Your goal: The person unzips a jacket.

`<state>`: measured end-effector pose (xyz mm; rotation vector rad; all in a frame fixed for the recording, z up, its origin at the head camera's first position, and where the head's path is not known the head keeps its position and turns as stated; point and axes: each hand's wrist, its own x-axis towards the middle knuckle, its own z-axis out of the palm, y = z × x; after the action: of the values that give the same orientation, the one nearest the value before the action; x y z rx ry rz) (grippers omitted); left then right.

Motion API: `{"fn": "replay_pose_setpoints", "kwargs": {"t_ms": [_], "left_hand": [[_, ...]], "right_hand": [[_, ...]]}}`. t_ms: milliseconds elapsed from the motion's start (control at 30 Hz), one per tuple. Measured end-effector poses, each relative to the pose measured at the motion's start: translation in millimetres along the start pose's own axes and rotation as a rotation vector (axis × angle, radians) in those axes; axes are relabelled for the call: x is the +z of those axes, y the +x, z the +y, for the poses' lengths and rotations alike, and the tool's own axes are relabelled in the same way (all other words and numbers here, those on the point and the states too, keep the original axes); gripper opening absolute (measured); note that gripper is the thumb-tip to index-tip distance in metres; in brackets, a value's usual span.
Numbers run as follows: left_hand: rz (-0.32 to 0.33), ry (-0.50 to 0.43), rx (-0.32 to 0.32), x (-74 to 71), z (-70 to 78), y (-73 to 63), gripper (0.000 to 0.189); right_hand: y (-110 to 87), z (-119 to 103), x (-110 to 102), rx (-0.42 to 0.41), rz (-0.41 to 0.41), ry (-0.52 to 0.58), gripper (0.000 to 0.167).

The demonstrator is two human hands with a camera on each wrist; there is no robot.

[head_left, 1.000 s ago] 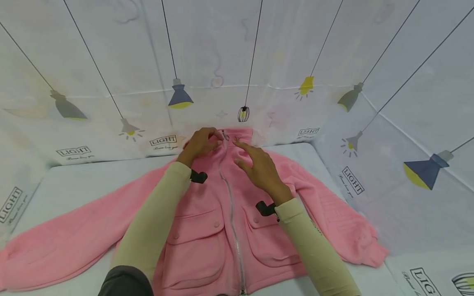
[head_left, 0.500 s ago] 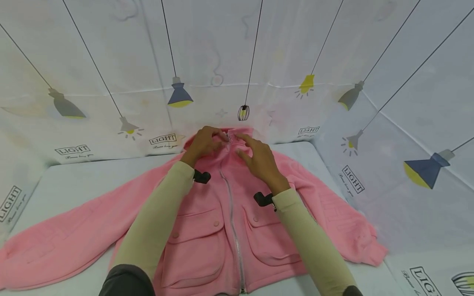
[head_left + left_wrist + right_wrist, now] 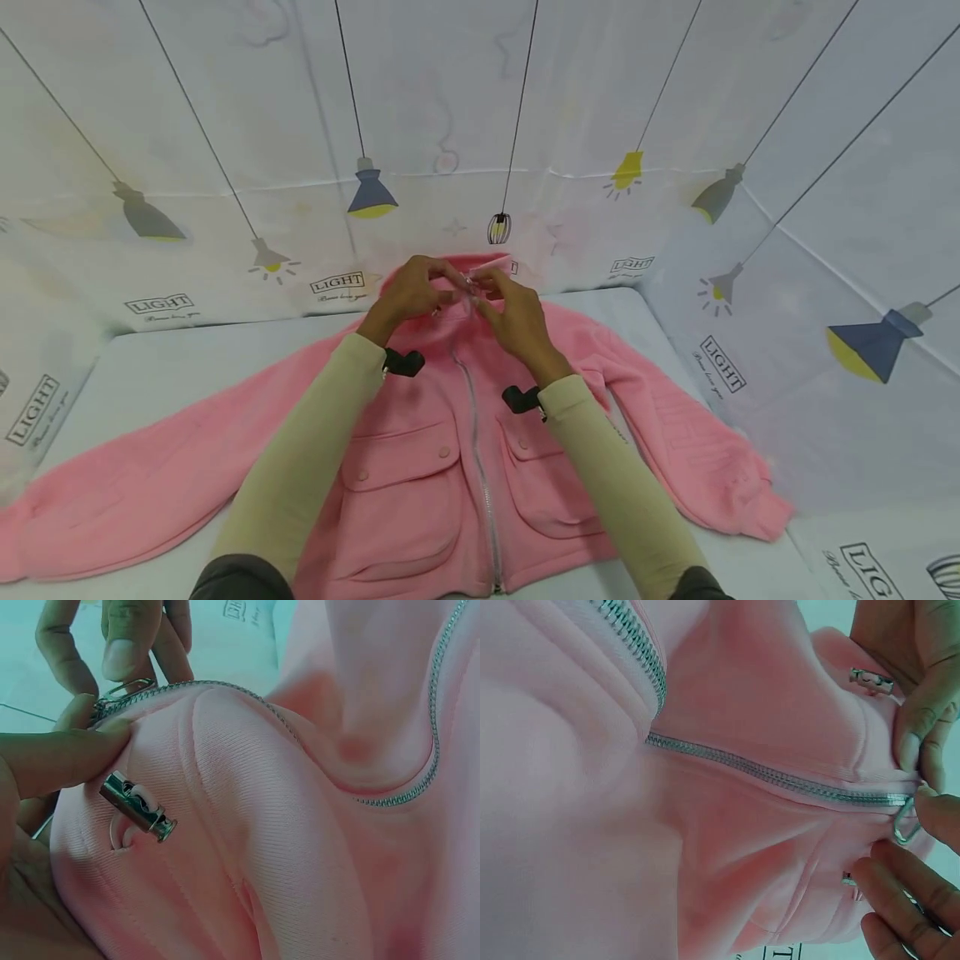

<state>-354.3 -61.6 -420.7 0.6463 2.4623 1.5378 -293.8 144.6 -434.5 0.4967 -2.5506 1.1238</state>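
A pink jacket (image 3: 420,400) lies front up on a white surface, its silver zipper (image 3: 480,467) closed along the front. My left hand (image 3: 412,292) pinches the collar (image 3: 172,742) beside the top of the zipper, thumb on the outer face. My right hand (image 3: 517,321) has come to the same spot, fingers curled at the silver zipper pull (image 3: 906,825), whose ring shows between the fingertips. Beside the left thumb, a metal cord lock (image 3: 139,806) sticks out of the collar. A second cord lock (image 3: 847,879) is partly hidden by the right fingers.
The white table surface (image 3: 180,367) runs under the jacket. White sheeting (image 3: 420,83) printed with hanging lamps stands behind and at the sides. Both jacket sleeves (image 3: 150,475) spread outward, the left one reaching the frame edge. Two flap pockets (image 3: 401,500) flank the zipper.
My right hand has moved left to the top of the zipper and its fingers have curled in at the pull. The hands are now together, and the collar is lifted and bunched between them.
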Motion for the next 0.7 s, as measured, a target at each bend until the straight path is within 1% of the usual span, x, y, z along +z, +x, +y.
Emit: {"fn": "replay_pose_setpoints", "kwargs": {"t_ms": [33, 200, 333, 500, 567, 700], "left_hand": [[-0.004, -0.014, -0.006, -0.2, 1.2, -1.7, 0.015], [-0.015, -0.062, 0.003, -0.1, 3.5, -6.1, 0.016], [0.004, -0.077, 0.016, 0.0, 2.1, -8.1, 0.016], [0.045, -0.082, 0.041, 0.4, -0.5, -10.5, 0.012], [0.052, -0.083, 0.054, 0.6, -1.6, -10.9, 0.012], [0.064, -0.083, 0.061, -0.5, -2.5, -12.5, 0.011]], "right_hand": [[0.4, -0.2, 1.1, 0.002, 0.012, 0.005, 0.035], [1.3, -5.6, 4.5, 0.014, 0.082, 0.013, 0.027], [0.6, -9.8, 7.4, 0.043, 0.126, 0.007, 0.022], [-1.4, -11.8, 11.3, 0.085, 0.12, 0.12, 0.019], [-2.8, -11.9, 12.6, 0.094, 0.114, 0.154, 0.019], [-5.8, -11.8, 14.2, 0.085, 0.117, 0.146, 0.016]]}}
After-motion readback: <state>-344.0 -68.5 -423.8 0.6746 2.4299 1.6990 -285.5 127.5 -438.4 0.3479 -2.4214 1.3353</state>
